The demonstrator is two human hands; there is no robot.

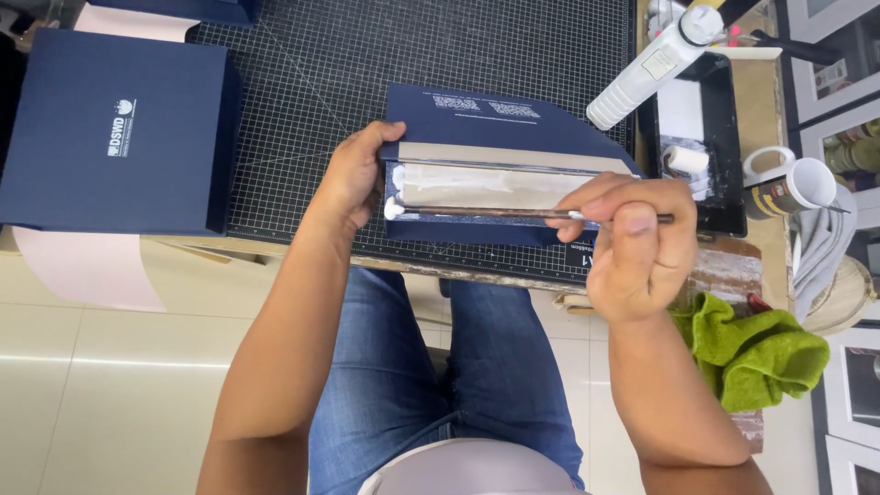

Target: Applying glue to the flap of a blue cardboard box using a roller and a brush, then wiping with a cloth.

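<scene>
At the table's [275, 240] near edge lies a navy folded box piece [495, 119], its grey flap smeared white. The left hand [353, 179] clasps its left end, thumb on top. The right hand [637, 243] pinches a thin brush [486, 212], whose white-loaded tip seems to touch the flap's left corner.

free: cutting mat [321, 82] between boxes | blocked right: glue bottle [653, 64], black tray [729, 137]

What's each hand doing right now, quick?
Left hand: closed on the end of the navy box panel, steadying it.
Right hand: closed on a thin brush, its white-loaded tip on the panel.
</scene>
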